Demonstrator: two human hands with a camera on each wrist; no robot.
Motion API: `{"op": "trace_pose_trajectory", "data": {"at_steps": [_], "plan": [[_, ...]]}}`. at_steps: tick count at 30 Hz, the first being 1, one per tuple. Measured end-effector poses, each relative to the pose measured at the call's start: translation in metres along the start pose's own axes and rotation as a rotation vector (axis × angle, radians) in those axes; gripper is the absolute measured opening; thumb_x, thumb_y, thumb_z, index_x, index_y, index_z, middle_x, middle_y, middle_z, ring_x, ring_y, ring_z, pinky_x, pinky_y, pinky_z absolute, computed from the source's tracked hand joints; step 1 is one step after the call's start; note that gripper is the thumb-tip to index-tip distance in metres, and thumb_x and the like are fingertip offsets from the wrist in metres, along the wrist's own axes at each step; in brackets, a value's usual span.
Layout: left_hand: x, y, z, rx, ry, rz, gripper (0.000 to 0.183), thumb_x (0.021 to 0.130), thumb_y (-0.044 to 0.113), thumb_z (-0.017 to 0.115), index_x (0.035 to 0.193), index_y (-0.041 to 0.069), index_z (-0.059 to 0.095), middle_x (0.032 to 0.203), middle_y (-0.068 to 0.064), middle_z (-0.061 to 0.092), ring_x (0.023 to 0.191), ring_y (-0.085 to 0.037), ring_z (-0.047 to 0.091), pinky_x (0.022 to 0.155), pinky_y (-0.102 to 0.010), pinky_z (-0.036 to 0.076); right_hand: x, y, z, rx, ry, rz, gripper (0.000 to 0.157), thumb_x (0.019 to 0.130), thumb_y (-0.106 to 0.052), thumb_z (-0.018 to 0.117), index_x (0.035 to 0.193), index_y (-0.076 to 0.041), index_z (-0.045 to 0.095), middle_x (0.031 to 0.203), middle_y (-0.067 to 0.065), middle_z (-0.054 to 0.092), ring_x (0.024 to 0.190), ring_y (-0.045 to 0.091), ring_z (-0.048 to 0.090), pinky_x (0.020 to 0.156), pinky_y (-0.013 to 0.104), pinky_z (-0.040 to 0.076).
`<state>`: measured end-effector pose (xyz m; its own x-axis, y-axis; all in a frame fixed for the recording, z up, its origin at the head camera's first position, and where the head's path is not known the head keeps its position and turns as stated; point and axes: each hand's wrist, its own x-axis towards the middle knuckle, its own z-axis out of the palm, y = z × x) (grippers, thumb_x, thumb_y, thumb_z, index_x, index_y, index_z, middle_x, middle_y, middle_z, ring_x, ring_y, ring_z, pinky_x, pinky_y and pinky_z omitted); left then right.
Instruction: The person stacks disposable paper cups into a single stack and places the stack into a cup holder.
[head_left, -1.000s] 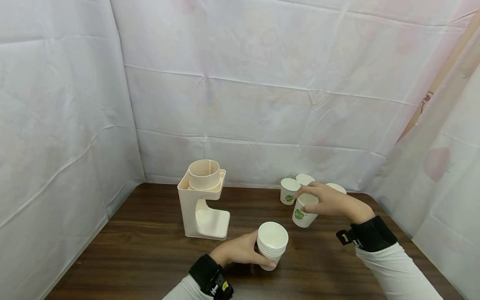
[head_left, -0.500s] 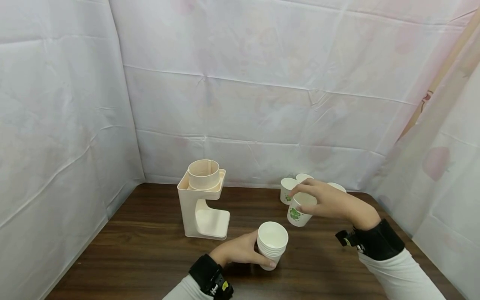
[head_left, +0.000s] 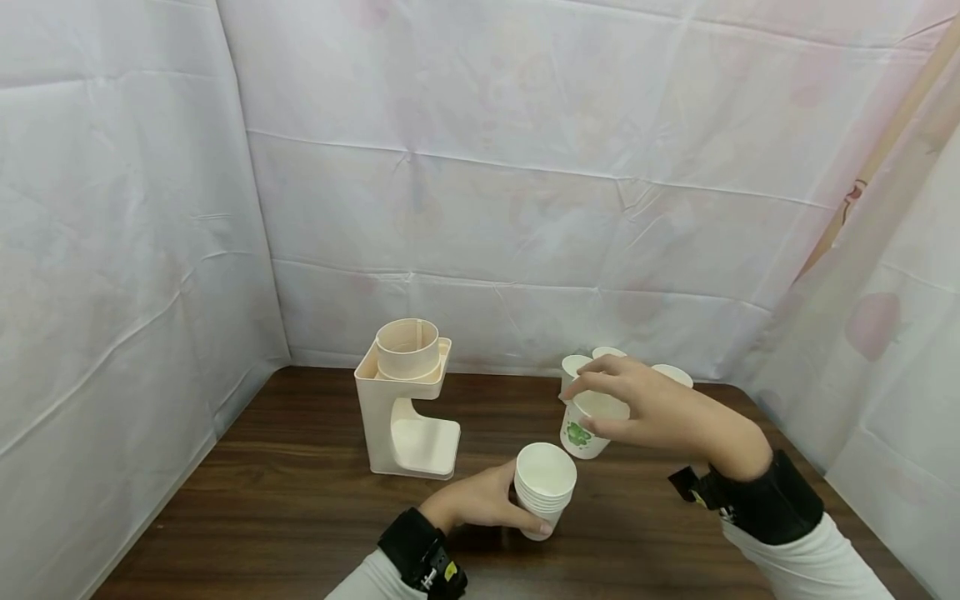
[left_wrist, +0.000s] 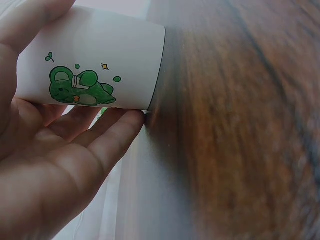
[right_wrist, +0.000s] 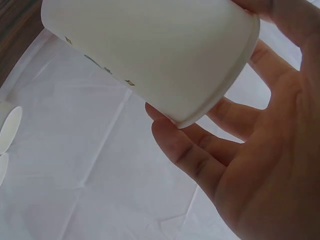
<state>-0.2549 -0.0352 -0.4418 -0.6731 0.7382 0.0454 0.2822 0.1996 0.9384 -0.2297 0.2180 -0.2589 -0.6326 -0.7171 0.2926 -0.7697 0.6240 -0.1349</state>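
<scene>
My left hand [head_left: 480, 500] holds a nested stack of white paper cups [head_left: 545, 473] from its left side, the stack standing upright near the front. In the left wrist view the lowest cup [left_wrist: 110, 55] shows a green cartoon animal, its base close over the wood. Beyond and right of the stack, my right hand [head_left: 663, 408] grips a single paper cup [head_left: 580, 435] with a green print, thumb and fingers around its rim. That cup tilts slightly, mouth up. The right wrist view shows fingertips [right_wrist: 170, 137] at the rim of this cup [right_wrist: 150, 50].
A cream stand [head_left: 378, 421] with a round tube [head_left: 408, 354] on top stands left of the stack. Several more paper cups stand behind the right hand, among them one cup [head_left: 672, 375] at the right. White curtains [head_left: 480, 208] enclose the dark wooden table [head_left: 285, 500].
My right hand has carried its cup leftward and slightly nearer, away from the cups at the back. The left hand and its stack stay in place.
</scene>
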Motion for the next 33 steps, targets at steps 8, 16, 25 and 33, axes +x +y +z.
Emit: {"op": "trace_pose_trajectory", "data": {"at_steps": [8, 16, 25, 33], "plan": [[0.001, -0.001, -0.001, -0.006, -0.015, 0.004, 0.075, 0.082, 0.02, 0.085, 0.143, 0.025, 0.041, 0.122, 0.013, 0.061, 0.116, -0.006, 0.055, 0.101, -0.031, 0.039, 0.004, -0.013, 0.0, -0.001, 0.038, -0.098, 0.031, 0.093, -0.025, 0.072, 0.12, -0.039, 0.065, 0.128, -0.009, 0.057, 0.12, 0.015, 0.053, 0.09, 0.041, 0.05], [0.002, -0.001, -0.001, 0.003, -0.029, 0.013, 0.07, 0.083, 0.022, 0.084, 0.14, 0.025, 0.043, 0.121, 0.013, 0.061, 0.114, -0.006, 0.056, 0.101, -0.03, 0.04, 0.006, -0.022, 0.002, -0.009, 0.034, -0.131, 0.03, 0.092, -0.024, 0.073, 0.119, -0.035, 0.066, 0.128, -0.008, 0.058, 0.121, 0.016, 0.054, 0.087, 0.038, 0.052], [0.004, -0.002, -0.004, 0.003, -0.052, 0.025, 0.071, 0.085, 0.022, 0.082, 0.142, 0.026, 0.041, 0.123, 0.012, 0.06, 0.114, -0.006, 0.056, 0.099, -0.029, 0.041, 0.008, -0.028, 0.011, 0.009, -0.015, -0.151, 0.028, 0.095, -0.024, 0.069, 0.12, -0.033, 0.064, 0.132, -0.005, 0.056, 0.122, 0.019, 0.052, 0.091, 0.044, 0.05], [0.003, -0.001, -0.003, 0.021, -0.045, 0.014, 0.071, 0.084, 0.023, 0.083, 0.142, 0.027, 0.041, 0.123, 0.014, 0.059, 0.115, -0.006, 0.055, 0.101, -0.03, 0.04, 0.009, -0.028, 0.019, 0.037, -0.039, -0.164, 0.03, 0.094, -0.024, 0.07, 0.121, -0.037, 0.063, 0.131, -0.009, 0.054, 0.121, 0.015, 0.052, 0.092, 0.041, 0.049]]}}
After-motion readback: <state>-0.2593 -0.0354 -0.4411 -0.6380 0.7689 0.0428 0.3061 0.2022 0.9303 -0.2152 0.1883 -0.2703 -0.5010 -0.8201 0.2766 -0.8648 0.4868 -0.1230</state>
